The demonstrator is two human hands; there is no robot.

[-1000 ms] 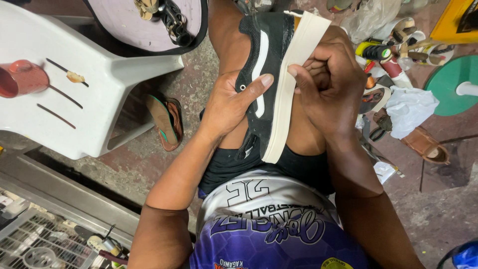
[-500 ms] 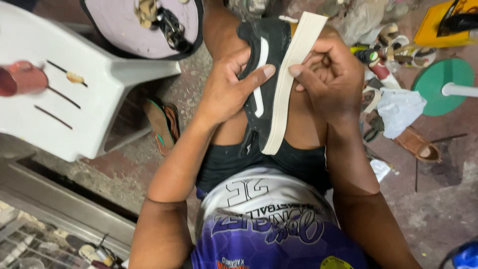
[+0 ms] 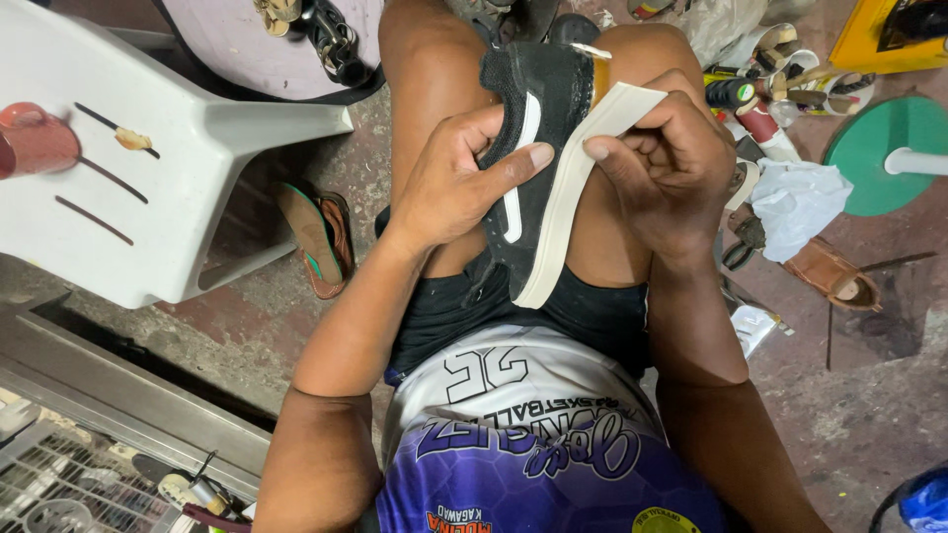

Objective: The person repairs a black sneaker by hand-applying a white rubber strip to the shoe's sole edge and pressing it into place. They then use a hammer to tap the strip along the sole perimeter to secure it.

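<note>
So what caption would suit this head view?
Left hand and right hand press a black sneaker against its cream sole.

Shoe (image 3: 538, 148) on lap between hands, chair (image 3: 148, 148) left, sandal (image 3: 316, 237) beneath.
</note>
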